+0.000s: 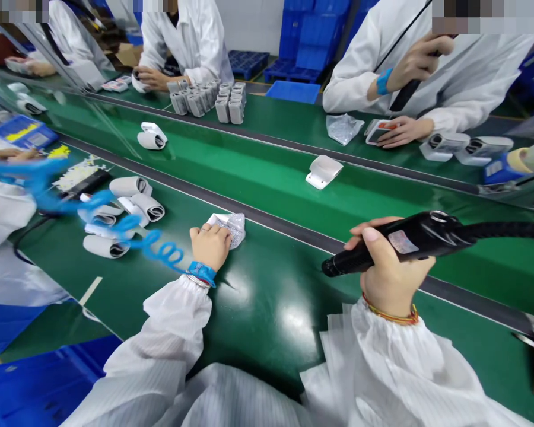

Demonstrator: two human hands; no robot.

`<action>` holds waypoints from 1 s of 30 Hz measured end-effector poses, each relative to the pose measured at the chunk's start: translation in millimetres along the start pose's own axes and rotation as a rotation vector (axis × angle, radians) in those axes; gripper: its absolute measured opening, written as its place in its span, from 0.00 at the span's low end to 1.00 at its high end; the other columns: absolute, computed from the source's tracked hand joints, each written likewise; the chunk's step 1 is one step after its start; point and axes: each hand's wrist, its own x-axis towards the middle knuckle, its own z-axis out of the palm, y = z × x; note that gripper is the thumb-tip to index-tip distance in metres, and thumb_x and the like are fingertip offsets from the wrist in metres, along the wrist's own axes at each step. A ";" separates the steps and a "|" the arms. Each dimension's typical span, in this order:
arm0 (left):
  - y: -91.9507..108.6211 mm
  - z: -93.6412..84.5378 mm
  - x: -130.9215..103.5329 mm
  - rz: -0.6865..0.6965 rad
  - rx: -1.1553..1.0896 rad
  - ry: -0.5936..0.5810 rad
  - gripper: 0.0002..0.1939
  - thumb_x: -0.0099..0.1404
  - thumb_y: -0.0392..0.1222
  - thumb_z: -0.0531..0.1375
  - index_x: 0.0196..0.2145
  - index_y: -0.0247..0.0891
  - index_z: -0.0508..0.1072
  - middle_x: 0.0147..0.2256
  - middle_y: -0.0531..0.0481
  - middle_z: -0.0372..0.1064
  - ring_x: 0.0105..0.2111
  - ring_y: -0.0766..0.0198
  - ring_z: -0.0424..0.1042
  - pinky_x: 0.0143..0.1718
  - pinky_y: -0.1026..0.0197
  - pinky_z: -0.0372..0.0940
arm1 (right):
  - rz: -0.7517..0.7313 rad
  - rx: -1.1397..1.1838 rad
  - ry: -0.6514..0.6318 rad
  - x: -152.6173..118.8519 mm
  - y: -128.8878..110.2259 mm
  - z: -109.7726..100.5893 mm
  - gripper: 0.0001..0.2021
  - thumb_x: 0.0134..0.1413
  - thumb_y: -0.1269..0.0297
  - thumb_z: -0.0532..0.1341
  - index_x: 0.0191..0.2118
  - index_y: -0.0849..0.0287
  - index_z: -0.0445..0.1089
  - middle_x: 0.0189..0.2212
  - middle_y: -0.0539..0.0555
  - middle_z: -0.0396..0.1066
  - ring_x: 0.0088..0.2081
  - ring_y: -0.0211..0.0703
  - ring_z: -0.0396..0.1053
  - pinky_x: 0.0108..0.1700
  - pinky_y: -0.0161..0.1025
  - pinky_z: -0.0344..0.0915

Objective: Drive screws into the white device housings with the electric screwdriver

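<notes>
In the head view my right hand [391, 273] is wrapped around a black electric screwdriver [420, 234]. Its tip points left above the green bench, and a black cable runs off to the right. My left hand [210, 246] rests on a crumpled clear plastic bag [237, 228] with small shiny pieces in it. The fingers are curled down onto the bag and their tips are hidden. A blue wrist strap [201, 273] with a coiled blue cord [162, 249] circles my left wrist.
Several white devices with rolled grey cuffs [136, 207] lie left of my left hand. Beyond the dark rail, a green conveyor belt [258, 166] carries a white device [323, 172]. Co-workers sit opposite; one person's hand [403, 131] holds a device. Blue bins [48, 379] stand lower left.
</notes>
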 end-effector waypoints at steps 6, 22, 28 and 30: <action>-4.3 6.6 1.1 -0.019 0.022 0.071 0.13 0.64 0.47 0.53 0.27 0.37 0.70 0.29 0.44 0.71 0.34 0.53 0.66 0.37 0.52 0.49 | -0.003 0.012 0.001 1.6 1.0 -0.7 0.08 0.43 0.62 0.66 0.26 0.60 0.68 0.23 0.48 0.68 0.19 0.37 0.66 0.22 0.37 0.63; 115.0 14.5 -7.2 0.511 -0.552 -0.102 0.13 0.69 0.42 0.48 0.36 0.38 0.71 0.33 0.49 0.71 0.36 0.62 0.65 0.38 0.57 0.57 | 0.117 0.289 -0.370 13.9 14.6 -17.4 0.22 0.39 0.56 0.66 0.42 0.57 0.65 0.31 0.52 0.71 0.24 0.42 0.69 0.23 0.40 0.67; 134.1 24.3 -2.3 0.525 -0.593 -0.220 0.10 0.68 0.43 0.51 0.33 0.39 0.70 0.32 0.51 0.70 0.36 0.63 0.64 0.39 0.57 0.57 | 0.307 0.308 -0.465 14.8 24.2 -31.4 0.23 0.36 0.57 0.68 0.40 0.59 0.64 0.27 0.52 0.70 0.25 0.41 0.69 0.29 0.44 0.69; 132.8 25.0 -2.9 0.526 -0.602 -0.226 0.10 0.67 0.44 0.52 0.33 0.39 0.70 0.32 0.51 0.70 0.36 0.62 0.64 0.39 0.57 0.56 | 0.315 0.291 -0.418 10.6 25.4 -33.4 0.22 0.35 0.59 0.68 0.39 0.58 0.63 0.24 0.50 0.70 0.24 0.41 0.68 0.31 0.45 0.69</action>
